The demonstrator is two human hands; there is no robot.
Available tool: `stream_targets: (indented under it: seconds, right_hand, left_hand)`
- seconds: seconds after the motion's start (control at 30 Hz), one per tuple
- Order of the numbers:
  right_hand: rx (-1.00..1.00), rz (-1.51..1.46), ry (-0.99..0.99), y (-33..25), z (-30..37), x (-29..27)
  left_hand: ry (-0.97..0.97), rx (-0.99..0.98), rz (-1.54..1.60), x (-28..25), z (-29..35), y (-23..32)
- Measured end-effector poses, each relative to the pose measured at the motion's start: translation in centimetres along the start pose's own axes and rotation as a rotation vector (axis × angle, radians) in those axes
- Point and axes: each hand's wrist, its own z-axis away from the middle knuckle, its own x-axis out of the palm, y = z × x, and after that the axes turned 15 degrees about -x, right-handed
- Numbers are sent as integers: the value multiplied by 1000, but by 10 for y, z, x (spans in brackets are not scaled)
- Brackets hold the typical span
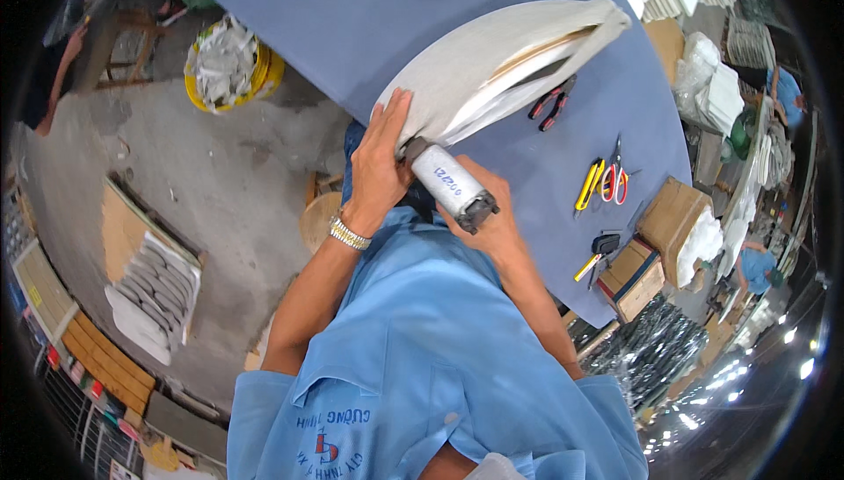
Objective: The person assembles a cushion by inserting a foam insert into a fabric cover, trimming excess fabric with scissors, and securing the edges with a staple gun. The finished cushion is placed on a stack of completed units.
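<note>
A padded seat panel (457,62) covered in light grey fabric stands tilted on the blue-grey table, its edge turned towards me. Pale lining and a strip of wood-coloured board show in its opening. My left hand (380,163) grips the panel's near end, fingers long against the fabric and thumb hidden. In my right hand (488,207) is a staple gun (450,183) with a whitish body and dark ends. Its dark nose meets the panel's near corner beside my left hand. Most of my right fingers are hidden behind the tool.
Red-and-black pliers (552,104) lie right of the panel. Farther right are a yellow cutter (589,185), scissors (614,183) and cardboard boxes (675,229). A yellow bucket of scraps (264,76) stands on the floor left of the table (290,5). Stacked grey panels (154,295) lie lower left.
</note>
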Motion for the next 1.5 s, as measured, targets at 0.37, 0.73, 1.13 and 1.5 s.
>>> stream_targets:
  seconds: [0.37, 0.73, 1.13, 1.5]
  right_hand:
    - [393, 243, 205, 45, 89, -73]
    - [335, 433, 705, 136, 2, -112]
    - [260, 250, 853, 160, -36, -179]
    - [214, 113, 909, 93, 53, -89]
  left_hand:
    - [-113, 86, -239, 8, 5, 7]
    - [-241, 104, -372, 26, 19, 1]
    - [-342, -2, -349, -20, 9, 5]
    - [-621, -201, -416, -114, 63, 1]
